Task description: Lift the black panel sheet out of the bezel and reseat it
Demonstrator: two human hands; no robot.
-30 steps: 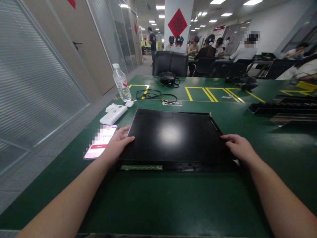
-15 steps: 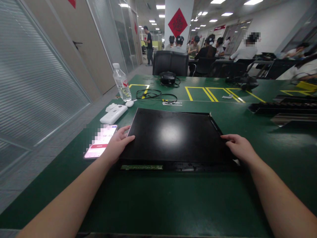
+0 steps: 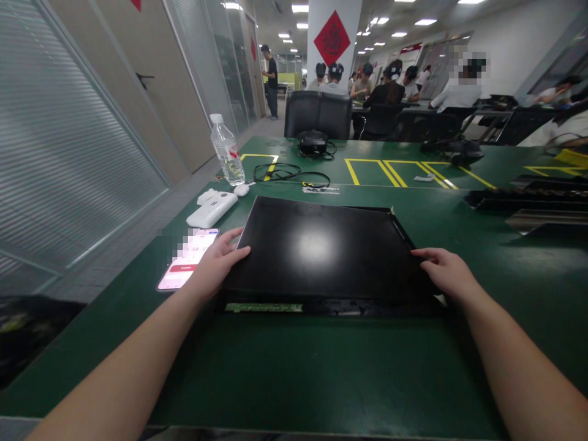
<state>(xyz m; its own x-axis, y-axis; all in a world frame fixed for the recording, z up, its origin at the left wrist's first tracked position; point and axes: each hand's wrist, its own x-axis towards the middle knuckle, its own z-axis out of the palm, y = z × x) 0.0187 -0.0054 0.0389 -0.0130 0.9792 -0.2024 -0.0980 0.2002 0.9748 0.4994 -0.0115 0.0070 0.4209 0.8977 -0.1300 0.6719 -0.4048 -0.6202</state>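
Note:
A glossy black screen panel (image 3: 321, 251) lies slightly askew over a black frame (image 3: 367, 307), whose near and right edges stick out beneath it. A green circuit board strip (image 3: 264, 307) shows along the near left side. My left hand (image 3: 225, 260) grips the panel's left edge, thumb on top and fingers against the side and partly hidden under it. At the right edge my right hand (image 3: 443, 269) pinches the panel with thumb and index finger; its other fingers are curled and partly hidden.
Left of the panel lie a lit phone (image 3: 186, 263) and a white power-bank-like device (image 3: 212, 210), with a water bottle (image 3: 226, 150) behind. Black cable (image 3: 278, 173) and a black headset-like device (image 3: 313, 143) sit farther back. Dark metal strips (image 3: 542, 202) lie right. Several people sit beyond.
The view has shifted slightly. Both hands keep their hold on the panel's edges, and the panel has hardly moved on the table.

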